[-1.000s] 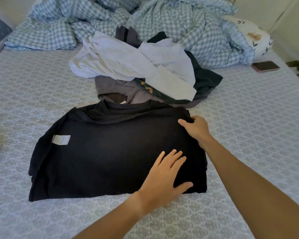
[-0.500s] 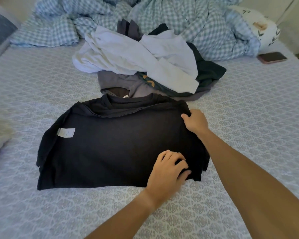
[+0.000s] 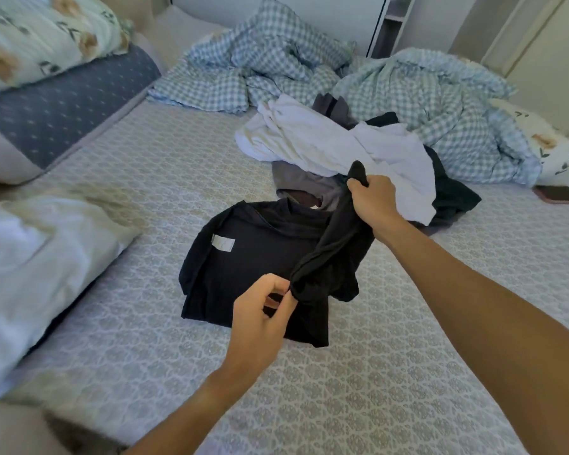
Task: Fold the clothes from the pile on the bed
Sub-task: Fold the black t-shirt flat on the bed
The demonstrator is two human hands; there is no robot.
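A black shirt (image 3: 243, 267) with a white label lies partly folded on the patterned bed sheet (image 3: 358, 389). Its right side is lifted off the bed in a bunched strip. My right hand (image 3: 373, 201) grips the far end of that strip. My left hand (image 3: 263, 310) pinches its near end. Behind the shirt lies the pile of clothes (image 3: 342, 149), with white garments on top of grey and dark ones.
A crumpled checked duvet (image 3: 424, 93) fills the far side of the bed. A phone (image 3: 560, 194) lies at the right edge. A white pillow (image 3: 30, 267) sits at the left, with more pillows (image 3: 46, 77) at the far left.
Both hands were lying on the shirt's right edge; now they grip it and have lifted it off the bed. The view has swung left and pulled back.
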